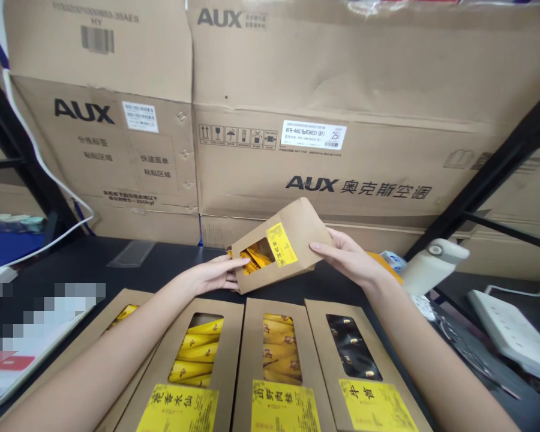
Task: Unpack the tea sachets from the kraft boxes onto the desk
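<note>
Tilted in the air over the black table, a kraft paper bag with a yellow label and a clear window is held between both hands. Orange-yellow packets show through its window. My left hand grips the lower left end, thumb on the front and fingers behind. At the upper right end, my right hand pinches the bag's edge between thumb and fingers. Just below lie a windowed bag of yellow packets, another with orange packets and one with black packets.
Large AUX cardboard boxes stand behind the black table. To the right are a pale bottle, cables and a white power strip. A partly pixelated device lies at left. Another kraft bag is partly behind my left arm.
</note>
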The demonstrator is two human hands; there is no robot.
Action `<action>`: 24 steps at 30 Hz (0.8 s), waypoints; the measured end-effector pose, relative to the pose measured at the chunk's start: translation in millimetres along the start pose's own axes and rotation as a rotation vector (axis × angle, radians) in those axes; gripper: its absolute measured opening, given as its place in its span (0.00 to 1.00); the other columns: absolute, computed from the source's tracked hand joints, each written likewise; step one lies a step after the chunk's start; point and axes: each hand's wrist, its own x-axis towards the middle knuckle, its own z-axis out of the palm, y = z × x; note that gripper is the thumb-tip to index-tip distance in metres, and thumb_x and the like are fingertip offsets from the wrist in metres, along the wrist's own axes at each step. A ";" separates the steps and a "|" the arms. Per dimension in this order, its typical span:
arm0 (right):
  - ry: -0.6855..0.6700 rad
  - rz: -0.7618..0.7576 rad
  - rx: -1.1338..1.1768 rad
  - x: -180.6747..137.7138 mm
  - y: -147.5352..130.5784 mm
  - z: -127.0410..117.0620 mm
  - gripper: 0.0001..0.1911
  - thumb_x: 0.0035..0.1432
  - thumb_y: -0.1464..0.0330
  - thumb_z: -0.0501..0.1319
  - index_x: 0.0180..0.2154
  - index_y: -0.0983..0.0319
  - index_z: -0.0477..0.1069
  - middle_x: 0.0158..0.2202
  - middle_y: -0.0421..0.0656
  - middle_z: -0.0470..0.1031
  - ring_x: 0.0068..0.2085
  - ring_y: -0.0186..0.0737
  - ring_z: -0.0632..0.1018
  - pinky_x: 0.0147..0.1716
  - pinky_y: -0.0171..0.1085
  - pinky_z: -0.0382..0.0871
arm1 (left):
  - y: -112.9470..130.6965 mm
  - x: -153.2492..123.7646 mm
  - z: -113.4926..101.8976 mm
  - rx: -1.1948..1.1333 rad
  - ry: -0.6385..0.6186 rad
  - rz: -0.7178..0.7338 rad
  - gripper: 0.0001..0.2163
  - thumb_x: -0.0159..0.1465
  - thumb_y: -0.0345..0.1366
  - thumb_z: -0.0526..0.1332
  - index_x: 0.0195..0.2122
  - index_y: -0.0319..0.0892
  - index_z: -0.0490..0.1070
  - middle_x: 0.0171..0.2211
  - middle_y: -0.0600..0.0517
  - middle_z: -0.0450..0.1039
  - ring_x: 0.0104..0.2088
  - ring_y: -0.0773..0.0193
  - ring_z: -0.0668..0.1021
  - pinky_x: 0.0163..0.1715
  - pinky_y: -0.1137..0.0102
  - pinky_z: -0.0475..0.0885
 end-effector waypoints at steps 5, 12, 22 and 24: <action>0.046 -0.121 -0.139 -5.5 -0.7 12.3 0.21 0.55 0.61 0.64 0.50 0.60 0.71 0.49 0.44 0.76 0.50 0.44 0.75 0.51 0.44 0.70 | 3.9 0.1 -1.1 -0.178 -0.022 -0.006 0.26 0.55 0.45 0.67 0.53 0.42 0.66 0.49 0.40 0.74 0.42 0.55 0.80 0.44 0.59 0.74; -0.034 -0.098 -0.245 -2.8 8.1 9.5 0.26 0.52 0.59 0.66 0.52 0.59 0.70 0.50 0.45 0.75 0.50 0.49 0.76 0.51 0.49 0.71 | 4.4 1.0 -3.1 -0.178 0.057 0.020 0.22 0.57 0.40 0.66 0.52 0.42 0.66 0.47 0.42 0.75 0.40 0.57 0.80 0.40 0.64 0.76; -0.346 0.148 -0.338 -10.2 33.6 8.6 0.31 0.44 0.65 0.71 0.53 0.50 0.71 0.56 0.39 0.71 0.58 0.50 0.70 0.61 0.52 0.61 | 1.7 1.4 -2.6 -0.080 -0.014 -0.026 0.22 0.55 0.42 0.68 0.49 0.42 0.69 0.47 0.43 0.74 0.40 0.59 0.79 0.41 0.64 0.76; -0.348 0.170 -0.367 -9.9 36.8 7.0 0.33 0.44 0.65 0.70 0.55 0.51 0.69 0.57 0.39 0.70 0.59 0.50 0.69 0.62 0.52 0.59 | 1.2 2.0 -3.5 -0.093 -0.026 -0.020 0.22 0.55 0.43 0.68 0.49 0.41 0.69 0.47 0.43 0.75 0.40 0.59 0.79 0.41 0.63 0.76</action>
